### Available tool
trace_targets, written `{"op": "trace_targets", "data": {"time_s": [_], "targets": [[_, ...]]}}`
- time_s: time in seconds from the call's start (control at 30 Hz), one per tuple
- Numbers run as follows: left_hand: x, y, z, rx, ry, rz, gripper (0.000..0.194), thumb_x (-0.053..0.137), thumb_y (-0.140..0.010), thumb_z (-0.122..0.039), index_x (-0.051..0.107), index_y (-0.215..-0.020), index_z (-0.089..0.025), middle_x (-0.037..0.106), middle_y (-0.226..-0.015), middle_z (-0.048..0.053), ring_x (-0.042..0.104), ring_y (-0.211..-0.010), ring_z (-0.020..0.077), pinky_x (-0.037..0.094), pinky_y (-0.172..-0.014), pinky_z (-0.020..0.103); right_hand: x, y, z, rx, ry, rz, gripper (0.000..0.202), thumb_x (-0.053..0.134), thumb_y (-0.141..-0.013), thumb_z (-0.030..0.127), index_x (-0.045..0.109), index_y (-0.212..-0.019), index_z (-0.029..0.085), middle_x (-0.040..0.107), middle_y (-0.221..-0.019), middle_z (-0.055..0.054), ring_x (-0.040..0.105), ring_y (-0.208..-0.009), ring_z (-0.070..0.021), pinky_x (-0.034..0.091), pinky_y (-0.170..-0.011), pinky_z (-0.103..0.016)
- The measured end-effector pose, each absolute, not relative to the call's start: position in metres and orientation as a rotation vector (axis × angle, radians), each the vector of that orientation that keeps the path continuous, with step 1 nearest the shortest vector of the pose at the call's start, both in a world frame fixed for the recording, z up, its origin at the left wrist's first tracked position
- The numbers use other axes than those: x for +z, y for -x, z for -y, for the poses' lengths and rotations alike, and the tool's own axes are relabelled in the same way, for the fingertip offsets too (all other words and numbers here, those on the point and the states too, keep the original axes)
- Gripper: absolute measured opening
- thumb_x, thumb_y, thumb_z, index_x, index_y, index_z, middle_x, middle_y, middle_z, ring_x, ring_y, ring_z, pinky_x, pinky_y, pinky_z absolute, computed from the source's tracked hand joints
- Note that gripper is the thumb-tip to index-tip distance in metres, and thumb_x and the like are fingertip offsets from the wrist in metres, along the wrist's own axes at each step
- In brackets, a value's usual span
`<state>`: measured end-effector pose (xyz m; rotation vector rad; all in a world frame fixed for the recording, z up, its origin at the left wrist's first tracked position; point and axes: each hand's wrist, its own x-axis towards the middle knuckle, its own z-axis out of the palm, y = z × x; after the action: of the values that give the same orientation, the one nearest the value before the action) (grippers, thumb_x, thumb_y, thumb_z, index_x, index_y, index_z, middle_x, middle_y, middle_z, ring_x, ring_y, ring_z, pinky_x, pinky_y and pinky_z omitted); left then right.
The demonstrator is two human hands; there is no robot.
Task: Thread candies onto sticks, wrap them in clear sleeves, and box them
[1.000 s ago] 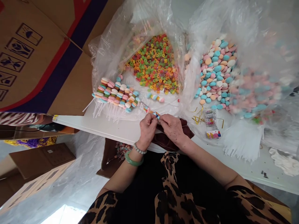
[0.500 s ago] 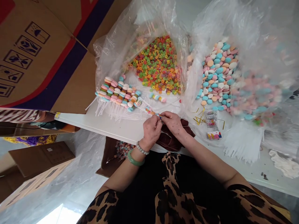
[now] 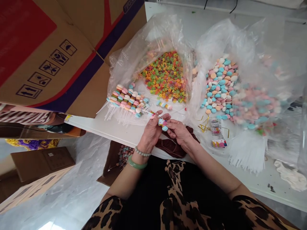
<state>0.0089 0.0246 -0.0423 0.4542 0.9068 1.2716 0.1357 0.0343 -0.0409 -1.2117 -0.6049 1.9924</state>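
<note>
Between my two hands is a small wrapped candy skewer with blue, pink and white pieces showing. My left hand has its fingers round the upper left part, and a clear printed wrapper sticks out beyond it. The fingers of my right hand pinch the lower right end. Left of my hands lies a row of candy skewers with white sticks. A short candy skewer rests just above my hands, and a brown cloth lies under them.
Behind stand an open bag of ring candies and a bag of pastel candies. Gold ties, printed wrappers and white sticks lie to the right. A large carton borders the left; a box sits below the table edge.
My hands have turned and opened somewhat round the skewer, so its blue and pink pieces now show between them. The camera view has shifted, showing more of the carton and the table's back.
</note>
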Motion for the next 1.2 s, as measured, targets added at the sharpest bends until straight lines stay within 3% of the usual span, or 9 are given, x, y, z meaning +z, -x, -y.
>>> {"op": "trace_targets", "data": {"time_s": [0.17, 0.3, 0.47, 0.6, 0.83, 1.03, 1.1, 1.2], "targets": [[-0.037, -0.029, -0.017, 1.366, -0.386, -0.925, 0.043, 0.076, -0.074, -0.047, 0.055, -0.100, -0.020, 0.069, -0.093, 0.006, 0.067, -0.096, 0.0209, 0.051, -0.084, 0.033, -0.034, -0.135, -0.026, 1.841, 1.237, 0.597, 0.029, 0.077, -0.060, 0.033, 0.053, -0.067, 0.019, 0.055, -0.059, 0.005, 0.040, -0.044, -0.0054, 0.018, -0.035, -0.017], [-0.039, -0.029, -0.017, 1.388, -0.294, -0.938, 0.038, 0.075, -0.075, -0.044, 0.054, -0.097, -0.020, 0.067, -0.085, 0.002, 0.067, -0.090, 0.0191, 0.052, -0.080, 0.033, -0.028, -0.142, -0.017, 1.787, 1.230, 0.856, 0.022, 0.069, -0.072, 0.040, 0.058, -0.076, 0.021, 0.058, -0.062, 0.004, 0.046, -0.048, -0.0087, 0.032, -0.042, -0.021], [-0.036, -0.026, -0.017, 1.411, -0.289, -0.877, 0.034, 0.074, -0.077, -0.041, 0.056, -0.095, -0.019, 0.065, -0.085, 0.001, 0.068, -0.091, 0.0179, 0.050, -0.089, 0.034, -0.029, -0.145, -0.007, 1.318, 1.513, 1.345, 0.015, 0.065, -0.076, 0.037, 0.062, -0.074, 0.023, 0.055, -0.060, 0.005, 0.049, -0.054, -0.0119, 0.038, -0.053, -0.024], [-0.035, -0.026, -0.011, 1.386, -0.297, -0.845, 0.033, 0.072, -0.079, -0.044, 0.059, -0.095, -0.018, 0.067, -0.091, 0.003, 0.068, -0.095, 0.0206, 0.050, -0.089, 0.036, -0.030, -0.145, -0.011, 1.073, 1.604, 1.508, 0.021, 0.058, -0.081, 0.036, 0.058, -0.066, 0.022, 0.057, -0.061, 0.004, 0.051, -0.060, -0.0136, 0.038, -0.060, -0.026], [-0.030, -0.029, -0.006, 1.367, -0.469, -0.893, 0.036, 0.069, -0.081, -0.047, 0.065, -0.098, -0.017, 0.070, -0.095, 0.007, 0.066, -0.099, 0.0208, 0.050, -0.090, 0.035, -0.034, -0.142, -0.016, 1.114, 1.592, 1.472, 0.020, 0.052, -0.080, 0.027, 0.050, -0.061, 0.022, 0.054, -0.057, 0.004, 0.048, -0.057, -0.0130, 0.037, -0.058, -0.025], [-0.029, -0.029, -0.015, 1.402, -0.346, -0.841, 0.033, 0.070, -0.080, -0.047, 0.062, -0.095, -0.018, 0.069, -0.093, 0.005, 0.067, -0.102, 0.0225, 0.049, -0.094, 0.039, -0.027, -0.143, -0.008, 1.225, 1.457, 1.439, 0.021, 0.049, -0.089, 0.040, 0.060, -0.083, 0.023, 0.050, -0.054, 0.006, 0.048, -0.051, -0.0129, 0.038, -0.056, -0.025], [-0.032, -0.028, -0.016, 1.396, -0.312, -0.823, 0.032, 0.071, -0.080, -0.046, 0.062, -0.095, -0.018, 0.069, -0.093, 0.005, 0.067, -0.102, 0.0225, 0.049, -0.094, 0.039, -0.025, -0.143, -0.008, 1.237, 1.454, 1.456, 0.018, 0.054, -0.086, 0.040, 0.062, -0.086, 0.023, 0.052, -0.057, 0.005, 0.048, -0.052, -0.0127, 0.038, -0.055, -0.026], [-0.035, -0.026, -0.016, 1.367, -0.310, -0.809, 0.034, 0.069, -0.081, -0.048, 0.063, -0.095, -0.017, 0.070, -0.094, 0.007, 0.067, -0.103, 0.0229, 0.049, -0.093, 0.037, -0.025, -0.141, -0.011, 1.301, 1.449, 1.363, 0.015, 0.062, -0.079, 0.038, 0.061, -0.076, 0.023, 0.050, -0.056, 0.006, 0.044, -0.050, -0.0117, 0.035, -0.051, -0.025]]}}
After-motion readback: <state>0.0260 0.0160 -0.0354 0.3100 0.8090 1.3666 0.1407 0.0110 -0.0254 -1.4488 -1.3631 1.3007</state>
